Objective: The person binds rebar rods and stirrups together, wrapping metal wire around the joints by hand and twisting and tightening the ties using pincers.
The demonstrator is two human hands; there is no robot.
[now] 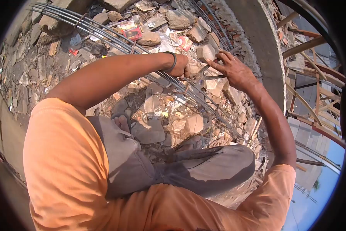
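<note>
Broken concrete rubble (180, 18) crowds under and around the bundle of steel rods (107, 35), with more rods (219, 25) and a concrete wall (264, 42) off to its right, and a red packet (130, 31) near its far side bears print I can't make out from here. Over the bundle the left hand (178, 67) has its fingers curled, round what I can't tell, while the right hand (236, 73) grips pincers (213, 77), handles spread, their head close by the rods.
</note>
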